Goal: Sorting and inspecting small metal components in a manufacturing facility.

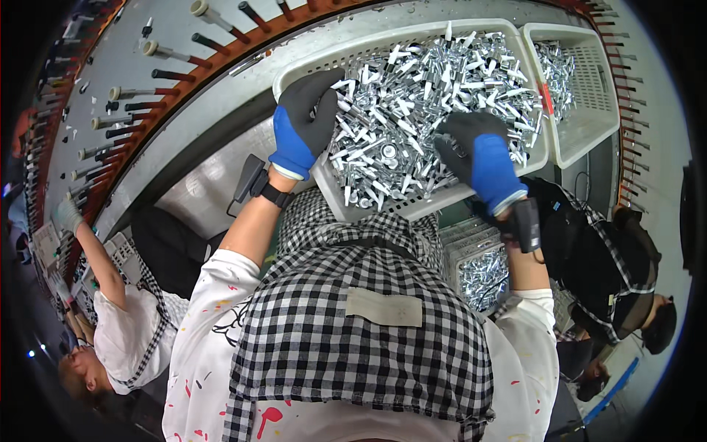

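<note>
A large white plastic basket [340, 200] stands before me, heaped with small silver tubular parts [401, 125], many with white or black tips. My left hand [303, 121], in a black-and-blue glove, is over the basket's left side. Its fingers are curled together beside the heap, and what they hold, if anything, is hidden. Gloved the same way, my right hand [475, 151] reaches down onto the right part of the heap. Its fingers are bent and closed at the parts, with the tips partly hidden.
A second white basket [595, 96] with fewer parts adjoins on the right. Beyond curves an orange-edged conveyor [180, 96] with upright pegs, some bearing tubes. Below right sits a crate [480, 280] of similar parts. Co-workers are at the left [136, 324] and right [615, 258].
</note>
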Demonstrator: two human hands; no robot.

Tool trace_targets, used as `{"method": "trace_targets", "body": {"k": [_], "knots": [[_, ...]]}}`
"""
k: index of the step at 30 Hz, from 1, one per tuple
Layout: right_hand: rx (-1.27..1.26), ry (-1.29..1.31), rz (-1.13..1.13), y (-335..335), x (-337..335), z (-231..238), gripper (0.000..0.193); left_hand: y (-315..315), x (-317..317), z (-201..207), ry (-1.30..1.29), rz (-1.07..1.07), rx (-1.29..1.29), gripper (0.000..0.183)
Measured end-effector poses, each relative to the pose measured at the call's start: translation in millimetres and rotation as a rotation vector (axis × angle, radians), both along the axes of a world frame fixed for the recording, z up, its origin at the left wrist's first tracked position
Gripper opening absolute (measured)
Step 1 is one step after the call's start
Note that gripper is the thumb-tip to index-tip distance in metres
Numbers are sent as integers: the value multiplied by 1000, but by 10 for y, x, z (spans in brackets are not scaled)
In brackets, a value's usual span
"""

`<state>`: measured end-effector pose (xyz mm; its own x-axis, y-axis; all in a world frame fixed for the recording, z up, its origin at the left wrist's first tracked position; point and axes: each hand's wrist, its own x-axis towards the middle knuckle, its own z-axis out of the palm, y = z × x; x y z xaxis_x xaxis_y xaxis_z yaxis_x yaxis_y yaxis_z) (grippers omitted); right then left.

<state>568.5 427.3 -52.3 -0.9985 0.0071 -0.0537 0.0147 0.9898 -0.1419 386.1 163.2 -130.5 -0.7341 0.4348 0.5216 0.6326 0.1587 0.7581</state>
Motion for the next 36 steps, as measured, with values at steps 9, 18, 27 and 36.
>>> {"method": "trace_targets", "body": {"k": [9,18,27,36], "knots": [[472,372,-321,402,-924,-393,38,99,26,18,1,-19,36,30],[474,369,-269,435,-967,-609,40,50,-33,-92,6,32,61,29],[-201,792,-316,120,-567,-425,34,-511,-291,82,-47,-73,-48,32],[-2265,415,-350,-8,-33,-676,29,-323,-242,-176,594,-512,-937,30]]}}
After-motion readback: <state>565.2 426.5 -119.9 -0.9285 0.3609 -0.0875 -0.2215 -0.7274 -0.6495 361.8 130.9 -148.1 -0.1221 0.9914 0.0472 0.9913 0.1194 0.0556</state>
